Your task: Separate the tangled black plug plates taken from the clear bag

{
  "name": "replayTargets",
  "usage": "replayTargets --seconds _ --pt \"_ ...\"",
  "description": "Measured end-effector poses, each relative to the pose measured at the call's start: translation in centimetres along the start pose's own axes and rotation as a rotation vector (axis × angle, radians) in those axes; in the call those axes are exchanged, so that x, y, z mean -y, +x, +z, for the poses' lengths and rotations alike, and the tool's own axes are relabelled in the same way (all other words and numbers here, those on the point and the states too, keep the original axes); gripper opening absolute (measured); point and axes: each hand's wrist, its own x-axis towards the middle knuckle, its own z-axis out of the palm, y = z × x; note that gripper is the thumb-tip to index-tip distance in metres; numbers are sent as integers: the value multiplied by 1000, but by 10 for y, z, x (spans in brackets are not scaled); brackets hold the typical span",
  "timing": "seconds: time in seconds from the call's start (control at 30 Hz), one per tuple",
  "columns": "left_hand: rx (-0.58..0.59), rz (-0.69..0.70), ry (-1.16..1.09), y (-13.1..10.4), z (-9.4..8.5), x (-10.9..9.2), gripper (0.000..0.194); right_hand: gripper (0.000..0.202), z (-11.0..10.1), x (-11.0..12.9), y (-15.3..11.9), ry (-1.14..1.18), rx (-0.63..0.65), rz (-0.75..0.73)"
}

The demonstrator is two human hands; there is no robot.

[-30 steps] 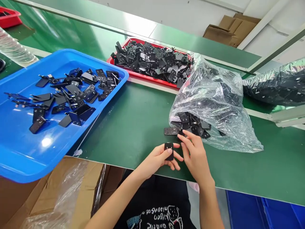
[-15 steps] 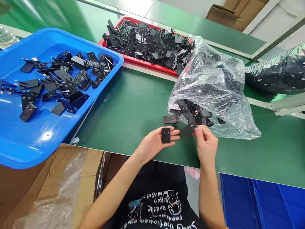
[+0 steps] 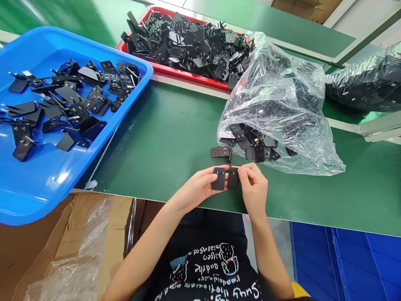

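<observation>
- Between the left hand's (image 3: 199, 184) thumb and fingers, one black plate (image 3: 218, 183) is gripped.
- Right beside it, the right hand's (image 3: 255, 189) fingers pinch a second black plate (image 3: 232, 179) by its outer edge; whether the plates touch, I cannot tell.
- For good handling, edge grips and clear faces seem best.
- Just beyond the fingers, a loose black piece (image 3: 220, 152) lies on the counter (image 3: 175, 117).
- Beyond and rightward: plastic bag (image 3: 275, 104).
- Farther left: blue tray (image 3: 34, 188).
- Farthest ahead: red tray (image 3: 194, 76).
</observation>
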Motion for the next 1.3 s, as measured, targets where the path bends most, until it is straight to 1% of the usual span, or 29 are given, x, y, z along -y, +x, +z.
replayTargets --seconds 0.1,0.17,0.3,0.53,0.73,0.87,0.93,0.97,1.0,1.03,1.07,1.1,1.17,1.2,1.23,1.27,1.3 --pt "19 6 55 0 0 1 36 29 0 -1 0 -10 -3 -8" --pt "23 7 58 0 -1 1 36 29 1 -1 0 -16 -3 -18" --pt "10 -12 18 1 0 -1 31 29 1 0 -1 -4 -10 -13" --pt "8 -3 -52 1 -1 -2 39 34 -1 1 -2 35 5 -6" --pt "15 2 -55 2 0 -5 38 36 -1 2 -1 36 12 -12" --pt "-4 -3 -61 -2 1 1 37 32 -2 2 -1 28 29 -13" --pt "-14 -43 -61 -3 0 3 35 31 -3 2 -2 19 35 -11" --pt "-10 -89 -61 -1 -1 -1 34 31 -3 2 -3 19 32 -5" --pt "-3 -141 -63 3 -2 -9 33 32 -4 2 -4 23 24 5" --pt "1 -182 -66 10 -2 -23 33 34 -4 1 -5 30 10 18" --pt "1 -207 -71 19 -1 -43 34 36 -4 0 -6 40 -5 31" --pt "-11 -176 -78 30 2 -70 37 38 -4 0 -6 51 -16 44" --pt "-28 -5 -71 53 15 -135 49 39 -3 -2 -7 71 -24 53" --pt "-30 159 -56 64 24 -167 55 40 -3 -2 -7 79 -21 49" --pt "-40 284 -28 73 33 -195 62 40 -2 -1 -8 85 -16 44" --pt "-76 376 4 80 42 -214 68 40 -2 -1 -8 89 -11 41" --pt "-126 447 47 84 49 -224 70 40 -2 0 -7 93 -8 40"
